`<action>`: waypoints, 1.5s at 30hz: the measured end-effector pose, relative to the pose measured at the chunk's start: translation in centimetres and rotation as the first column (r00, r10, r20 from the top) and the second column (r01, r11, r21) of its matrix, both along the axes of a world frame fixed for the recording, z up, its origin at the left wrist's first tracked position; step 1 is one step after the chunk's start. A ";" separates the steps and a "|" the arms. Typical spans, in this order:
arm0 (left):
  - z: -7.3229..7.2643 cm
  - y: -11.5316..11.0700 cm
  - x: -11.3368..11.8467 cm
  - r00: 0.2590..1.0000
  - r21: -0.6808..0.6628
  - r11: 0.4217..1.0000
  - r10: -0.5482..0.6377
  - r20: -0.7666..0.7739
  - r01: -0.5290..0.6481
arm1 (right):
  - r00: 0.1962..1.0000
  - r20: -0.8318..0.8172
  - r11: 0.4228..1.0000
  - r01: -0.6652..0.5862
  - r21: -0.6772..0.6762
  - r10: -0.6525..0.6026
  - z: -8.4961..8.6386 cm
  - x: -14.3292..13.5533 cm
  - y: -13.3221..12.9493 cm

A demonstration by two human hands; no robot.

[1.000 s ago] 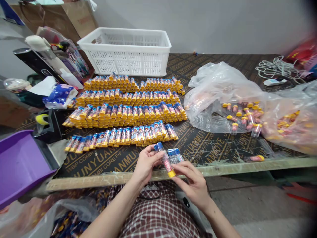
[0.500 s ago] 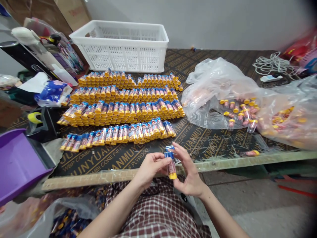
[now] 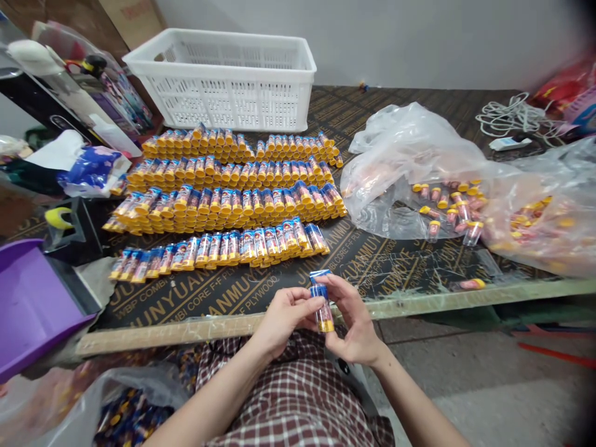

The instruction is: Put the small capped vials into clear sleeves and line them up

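Over the table's front edge, my two hands meet at a small tube [image 3: 322,315] with a yellow base, a blue upper end and a clear wrap around it. It stands nearly upright. My left hand [image 3: 285,315] pinches its side between thumb and fingers. Around its other side curls my right hand [image 3: 354,323], thumb by the yellow base and fingertips near the top. A second blue-topped piece [image 3: 319,273] shows just behind the tube, partly hidden by my right fingers. Beyond my hands lie stacked rows of similar blue-and-yellow tubes [image 3: 228,247].
A white basket [image 3: 237,99] stands behind the rows. On the right, a clear plastic bag [image 3: 410,143] holds yellow-ended tubes, and one loose tube [image 3: 470,284] lies near the edge. A purple dustpan [image 3: 41,304] and a tape dispenser [image 3: 77,233] are on the left.
The view has shifted slightly, so the table items sit a little higher and further left. Both hands keep nearly the same hold, and the right fingers have closed a little over the tube's top.
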State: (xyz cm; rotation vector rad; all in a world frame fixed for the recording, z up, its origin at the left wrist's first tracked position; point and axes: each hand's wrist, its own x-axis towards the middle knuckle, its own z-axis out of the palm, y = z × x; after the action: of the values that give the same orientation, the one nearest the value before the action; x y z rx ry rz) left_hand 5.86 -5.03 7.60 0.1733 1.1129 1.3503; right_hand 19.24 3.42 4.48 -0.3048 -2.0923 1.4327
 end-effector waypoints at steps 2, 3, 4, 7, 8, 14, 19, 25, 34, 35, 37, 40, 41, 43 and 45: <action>-0.1 0.0 0.1 1.000 -0.004 1.000 0.003 -0.005 -0.003 | 1.000 -0.005 1.000 -0.007 -0.008 0.007 0.0 -0.1 -0.1; -0.2 -0.1 0.1 1.000 -0.006 1.000 0.002 -0.007 -0.002 | 1.000 -0.006 1.000 -0.015 -0.013 0.015 0.1 -0.1 -0.1; -0.2 -0.1 0.0 1.000 -0.007 1.000 0.003 -0.014 -0.003 | 1.000 -0.003 1.000 -0.022 -0.019 0.022 0.2 -0.2 0.0; 0.1 0.2 -1.3 0.986 0.001 0.999 0.032 -0.161 -0.032 | 1.000 0.017 0.999 -0.026 -0.019 0.026 0.5 -0.2 0.3; 0.4 0.4 -2.1 0.959 0.009 0.998 0.068 -0.273 -0.068 | 1.000 0.026 1.000 -0.015 -0.013 0.016 0.6 -0.1 0.6; 2.2 3.0 -8.5 0.307 0.062 0.966 0.141 -0.941 -0.252 | 0.991 0.081 0.994 0.103 0.046 -0.106 0.8 0.6 2.4; 2.8 4.9 -9.9 -0.134 -0.214 0.949 -0.249 -0.959 -0.232 | 0.962 0.201 0.966 0.138 0.219 -0.183 1.5 1.9 3.6; 1.0 3.2 -6.5 -0.185 0.025 0.981 -0.011 -0.983 -0.194 | 0.646 0.319 0.680 0.439 0.587 -0.693 1.2 4.7 14.1; -4.7 3.2 -0.6 0.015 -0.348 0.922 -0.356 -0.934 0.169 | 0.160 0.417 0.426 0.588 0.687 -0.895 0.6 6.4 34.3; -4.8 3.2 -0.5 0.010 -0.360 0.916 -0.367 -0.930 0.177 | 0.115 0.439 0.414 0.599 0.685 -0.891 0.6 6.3 35.7; -5.1 3.3 -0.6 0.003 -0.368 0.909 -0.376 -0.927 0.194 | 0.027 0.488 0.396 0.626 0.672 -0.872 0.5 6.0 38.0; -5.6 3.2 -0.7 0.010 -0.356 0.916 -0.364 -0.931 0.182 | -0.063 0.566 0.395 0.653 0.646 -0.822 0.2 5.3 40.6; -5.8 3.2 -0.7 0.012 -0.350 0.921 -0.357 -0.934 0.171 | -0.079 0.588 0.402 0.656 0.638 -0.805 0.2 5.1 41.3; -5.9 3.3 -0.7 0.018 -0.340 0.928 -0.346 -0.938 0.151 | -0.092 0.622 0.424 0.654 0.627 -0.778 0.1 4.8 42.4; -5.9 3.3 -0.8 0.028 -0.341 0.926 -0.350 -0.936 0.159 | -0.070 0.638 0.454 0.643 0.617 -0.767 0.2 4.9 42.9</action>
State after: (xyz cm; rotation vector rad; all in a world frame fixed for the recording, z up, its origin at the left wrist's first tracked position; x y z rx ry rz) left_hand 5.09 -1.72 1.69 1.3548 2.2089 0.6106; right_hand 24.11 46.33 4.70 -2.2278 -1.9609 0.3238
